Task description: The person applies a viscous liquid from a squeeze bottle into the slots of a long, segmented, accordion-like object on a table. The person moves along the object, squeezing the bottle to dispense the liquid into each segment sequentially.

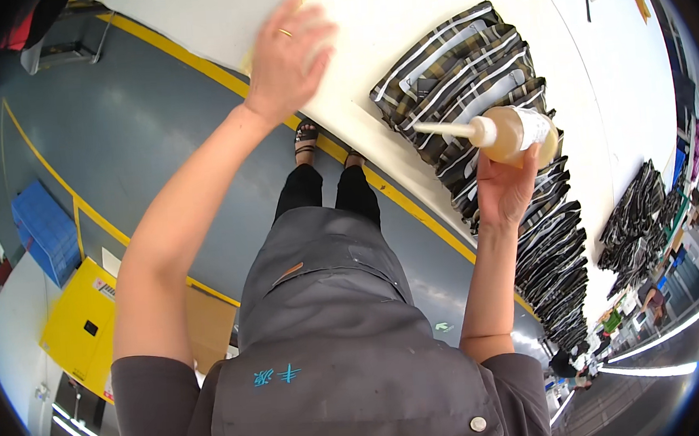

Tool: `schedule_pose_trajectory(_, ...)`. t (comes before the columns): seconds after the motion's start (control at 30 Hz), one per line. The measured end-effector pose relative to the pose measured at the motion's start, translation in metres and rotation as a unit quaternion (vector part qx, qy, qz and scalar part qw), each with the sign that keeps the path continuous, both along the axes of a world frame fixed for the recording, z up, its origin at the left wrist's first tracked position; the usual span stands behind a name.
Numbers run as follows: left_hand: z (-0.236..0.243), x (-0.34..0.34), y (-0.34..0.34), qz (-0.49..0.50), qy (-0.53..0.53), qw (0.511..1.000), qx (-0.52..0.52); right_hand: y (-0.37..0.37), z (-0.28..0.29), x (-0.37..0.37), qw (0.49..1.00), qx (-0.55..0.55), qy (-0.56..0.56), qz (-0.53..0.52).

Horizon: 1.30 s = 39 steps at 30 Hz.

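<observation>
My right hand (502,195) is wrapped round a squeeze bottle (512,135) with a long pale nozzle and yellowish liquid inside. The bottle lies tilted nearly level, its nozzle toward the left, above a row of overlapping plaid fabric pieces (461,76) in black, olive and white. White strips run along these pieces. Up at the left edge of the pale table (369,38), my left hand (286,64) has its fingers apart, slightly smeared by motion, with nothing in it. Whether it touches the tabletop I cannot tell.
A second pile of plaid pieces (637,210) lies farther right on the table. Yellow tape (192,59) lines the grey floor along the table. To the left stand a yellow cabinet (78,330) and a blue crate (45,231). Another person (566,363) is at the far lower right.
</observation>
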<state>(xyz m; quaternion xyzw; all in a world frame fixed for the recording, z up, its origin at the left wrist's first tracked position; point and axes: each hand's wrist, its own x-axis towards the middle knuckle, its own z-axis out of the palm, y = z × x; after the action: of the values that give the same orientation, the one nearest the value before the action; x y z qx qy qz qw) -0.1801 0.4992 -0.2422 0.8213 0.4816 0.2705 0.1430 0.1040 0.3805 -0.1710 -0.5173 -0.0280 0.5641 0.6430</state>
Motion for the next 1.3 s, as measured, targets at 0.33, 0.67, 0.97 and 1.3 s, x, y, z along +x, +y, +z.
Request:
schedule_pose_trajectory(0.33, 0.038, 0.028, -0.004, -0.105, -0.069, 0.905, -0.406, 0.001, -0.009, -0.022, 0.971, 0.000, -0.235, -0.036)
schedule_pose_trajectory(0.67, 0.014, 0.034, -0.011, -0.094, -0.191, 0.808, -0.549, 0.025, -0.019, -0.021, 0.964, 0.006, -0.260, -0.059)
schedule_pose_trajectory(0.97, 0.025, 0.034, -0.004, -0.096, -0.166, 0.783, -0.591, 0.031, -0.023, -0.021, 0.966, -0.016, -0.254, -0.050)
schedule_pose_trajectory(1.3, 0.028, 0.030, 0.001, -0.115, -0.147, 0.780, -0.597, 0.010, -0.011, -0.023, 0.967, -0.060, -0.243, 0.051)
